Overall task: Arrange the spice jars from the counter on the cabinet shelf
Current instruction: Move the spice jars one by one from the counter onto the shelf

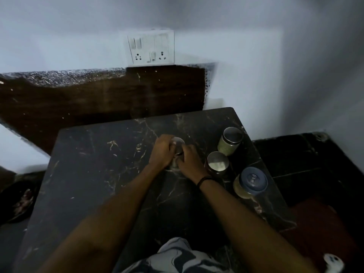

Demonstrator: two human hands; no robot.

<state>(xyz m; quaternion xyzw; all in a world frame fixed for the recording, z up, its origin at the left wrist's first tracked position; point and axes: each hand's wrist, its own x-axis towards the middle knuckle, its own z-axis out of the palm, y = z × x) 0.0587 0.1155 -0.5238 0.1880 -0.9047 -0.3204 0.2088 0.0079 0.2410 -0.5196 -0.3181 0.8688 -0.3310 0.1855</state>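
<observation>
Both hands, left hand [160, 152] and right hand [190, 161], are curling around a steel-lidded spice jar [178, 146] mid-countertop [98, 164], apparently steadying it for lifting shelfward.

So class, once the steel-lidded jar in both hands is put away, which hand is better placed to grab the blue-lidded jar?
Probably the right hand: the blue-lidded glass jar stands at the dark marble counter's right edge, beside that wrist; the left hand would cross over.
</observation>
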